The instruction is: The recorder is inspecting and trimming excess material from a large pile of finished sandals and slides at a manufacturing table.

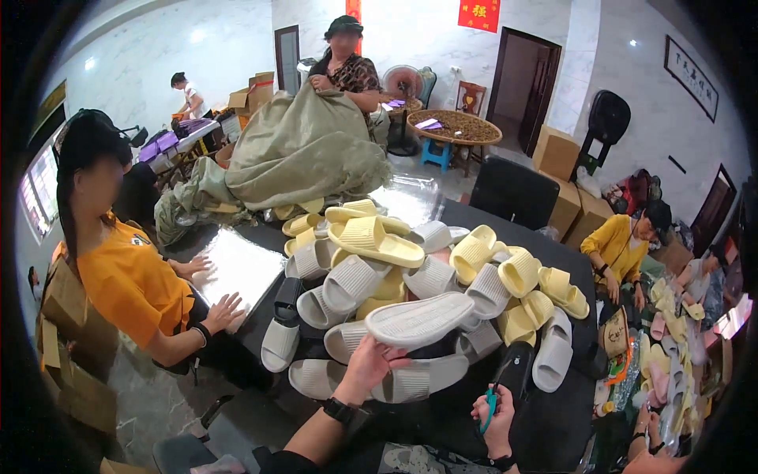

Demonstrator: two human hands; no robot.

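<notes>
Near the front of the black table, my left hand (pixel 373 370) grips one end of a light grey slipper (pixel 420 319), whose ribbed sole faces me. The slipper is raised over a heap of slippers, several of them yellow (pixel 377 240) and several grey (pixel 355 282). Another grey slipper (pixel 422 378) lies just behind my left fingers. Lower right, my right hand (pixel 497 419) is closed around teal-handled scissors (pixel 489 406); the blades are hard to make out. A black slipper (pixel 515 365) lies just beyond that hand.
At left, a person in orange (pixel 134 276) rests both hands on a stack of clear plastic bags (pixel 237 268). Across the table another person holds a large green sack (pixel 304 150). At right, a person in yellow (pixel 616 249) works beside more slippers (pixel 667 355). A black chair (pixel 515 191) stands behind.
</notes>
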